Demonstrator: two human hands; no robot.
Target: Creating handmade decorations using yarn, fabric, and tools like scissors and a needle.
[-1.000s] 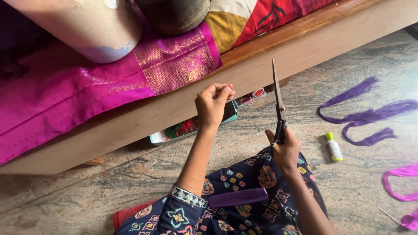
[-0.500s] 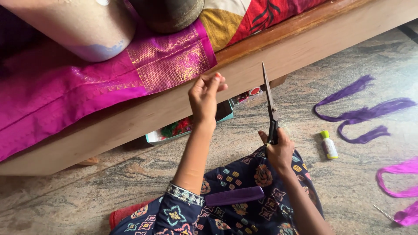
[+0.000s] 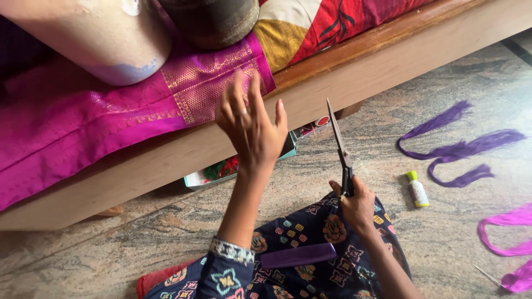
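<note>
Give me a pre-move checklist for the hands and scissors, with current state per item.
1. Right hand grips the scissors by the handle: ok.
2. Scissor blades closed, tip pointing up and away from the body: ok.
3. Left hand clear of the blades: ok, raised apart, fingers spread.
4. Left hand holding anything: not ok, looks empty.
5. Purple comb secure on the lap: ok, lying flat.
6. Purple strands and small bottle within reach: cannot tell.
</note>
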